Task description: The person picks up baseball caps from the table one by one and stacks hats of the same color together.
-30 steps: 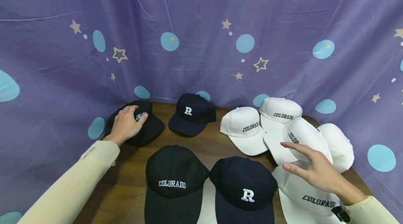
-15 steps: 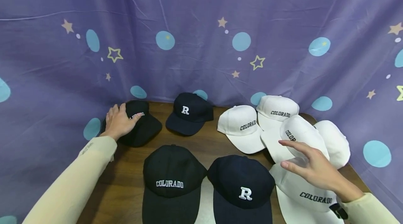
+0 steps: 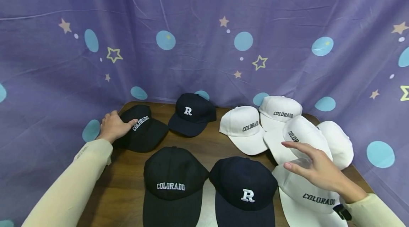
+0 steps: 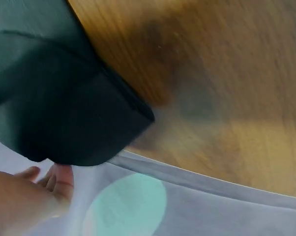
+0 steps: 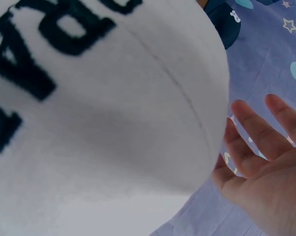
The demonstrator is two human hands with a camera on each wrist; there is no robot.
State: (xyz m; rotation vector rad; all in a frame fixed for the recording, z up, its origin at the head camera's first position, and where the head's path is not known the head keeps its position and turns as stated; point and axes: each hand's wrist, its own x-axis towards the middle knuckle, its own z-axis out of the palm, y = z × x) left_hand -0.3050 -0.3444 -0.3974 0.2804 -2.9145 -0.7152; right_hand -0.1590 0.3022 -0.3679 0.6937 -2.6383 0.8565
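Note:
My left hand (image 3: 113, 127) is at the left side of a black cap (image 3: 148, 135) lettered COLORADO, at the table's far left. Its thumb lies across the cap's front, close to the lettering. In the left wrist view, fingertips of the left hand (image 4: 37, 194) meet the edge of the black crown (image 4: 74, 108). My right hand (image 3: 316, 168), thumb and fingers spread, hangs over the white caps on the right with nothing in it. The right wrist view has a white cap (image 5: 133, 108) filling most of it, beside the spread right hand (image 5: 271, 167).
A navy cap (image 3: 193, 117) with an R stands at the back. In front lie another black COLORADO cap (image 3: 172, 181) and a second navy R cap (image 3: 244, 188). Several white caps (image 3: 244, 124) crowd the right side of the wooden table (image 3: 108, 184). A purple curtain (image 3: 198, 3) hangs behind.
The far-left black cap has turned and shifted slightly right, and its tilted lettering shows fully. My left hand has slid left off its front. The right hand stays about where it was.

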